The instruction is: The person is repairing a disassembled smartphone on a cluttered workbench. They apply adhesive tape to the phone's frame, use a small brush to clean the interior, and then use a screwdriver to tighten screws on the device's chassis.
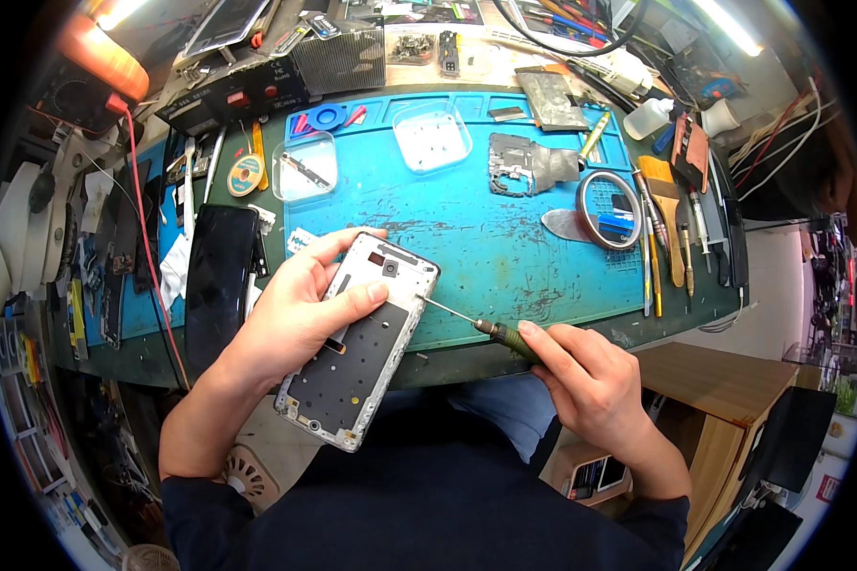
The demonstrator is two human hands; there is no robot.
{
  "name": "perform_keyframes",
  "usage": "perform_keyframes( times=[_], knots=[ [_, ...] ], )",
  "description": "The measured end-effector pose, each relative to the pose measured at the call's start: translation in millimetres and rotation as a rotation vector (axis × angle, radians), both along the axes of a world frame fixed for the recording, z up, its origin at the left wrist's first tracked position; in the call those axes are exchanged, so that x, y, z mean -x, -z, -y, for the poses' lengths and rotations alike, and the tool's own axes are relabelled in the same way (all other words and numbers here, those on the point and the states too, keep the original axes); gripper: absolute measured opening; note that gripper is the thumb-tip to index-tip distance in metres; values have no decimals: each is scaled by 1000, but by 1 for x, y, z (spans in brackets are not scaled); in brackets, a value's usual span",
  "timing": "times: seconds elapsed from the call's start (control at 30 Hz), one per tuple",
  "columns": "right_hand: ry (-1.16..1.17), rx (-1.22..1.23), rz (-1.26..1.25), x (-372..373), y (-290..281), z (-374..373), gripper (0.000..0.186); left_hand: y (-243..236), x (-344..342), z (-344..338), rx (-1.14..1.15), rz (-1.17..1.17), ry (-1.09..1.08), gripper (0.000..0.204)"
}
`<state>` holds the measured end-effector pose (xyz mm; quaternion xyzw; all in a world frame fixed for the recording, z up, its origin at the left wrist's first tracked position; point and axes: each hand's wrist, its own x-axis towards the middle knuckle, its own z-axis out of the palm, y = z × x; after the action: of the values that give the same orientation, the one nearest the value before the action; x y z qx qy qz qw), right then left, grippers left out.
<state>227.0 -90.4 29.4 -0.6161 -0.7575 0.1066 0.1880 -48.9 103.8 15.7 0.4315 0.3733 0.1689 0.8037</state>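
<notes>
My left hand (300,300) grips a phone frame (352,366) by its left side, the thumb lying across its face. The frame is silver with a dark inner panel and a small camera near its upper end. It is tilted and held over the front edge of the mat. In my right hand (590,381) is a screwdriver (507,336) with a green handle and thin shaft. Its tip meets the frame's upper right edge; whether a screw sits there is too small to tell.
On the blue mat (390,209) stand two clear trays (432,136) (305,168) with small parts. A metal shield plate (533,164) and a tape roll (608,209) lie right. A dark phone screen (221,285) is left; brushes (669,214) stand far right.
</notes>
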Motion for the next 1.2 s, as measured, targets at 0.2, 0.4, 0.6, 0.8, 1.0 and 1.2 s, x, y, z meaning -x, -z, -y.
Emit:
perform_keyframes(
  times=[0.2,0.4,0.6,0.8,1.0,1.2],
  knots=[
    [10,-67,-7,0,5,-2,57,2,0,0,-12,4,1,62],
    [-32,-72,17,-3,5,-2,59,3,0,1,-18,9,2,61],
    [-36,-86,13,-1,6,0,59,1,-1,1,-16,-8,-7,61],
    [-56,-43,22,1,3,2,61,1,-1,2,-24,-14,-13,62],
    [-47,-93,4,3,8,3,59,1,0,1,-26,-12,-4,62],
    [-70,-72,24,2,5,4,62,2,0,1,-22,-2,-8,63]
  ],
)
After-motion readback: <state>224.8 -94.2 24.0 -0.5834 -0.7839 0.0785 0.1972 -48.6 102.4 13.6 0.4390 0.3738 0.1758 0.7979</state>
